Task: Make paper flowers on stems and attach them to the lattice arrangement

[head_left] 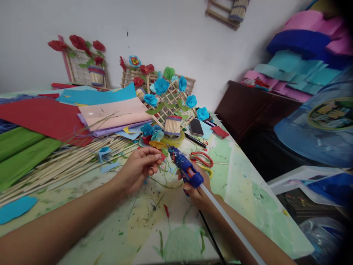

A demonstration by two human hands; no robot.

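My right hand (197,191) is wrapped round the handle of a blue hot glue gun (180,162), its nozzle pointing up and to the left. A long clear glue stick (220,211) runs out of the gun's back end. Just left of the nozzle, my left hand (142,167) is closed with thumb and fingertips pinched together; what they hold, if anything, is too small to make out. Beyond both hands stands a bamboo lattice (176,99) with blue paper flowers (161,85), green paper leaves and a small stick basket (173,126). Loose paper flowers (147,129) lie at its foot.
Red-handled scissors (202,158), a black pen (195,140) and a phone (196,127) lie right of the lattice. Thin bamboo sticks (74,163) and coloured paper sheets (41,114) cover the left side. A black cord (211,233) crosses the table's front.
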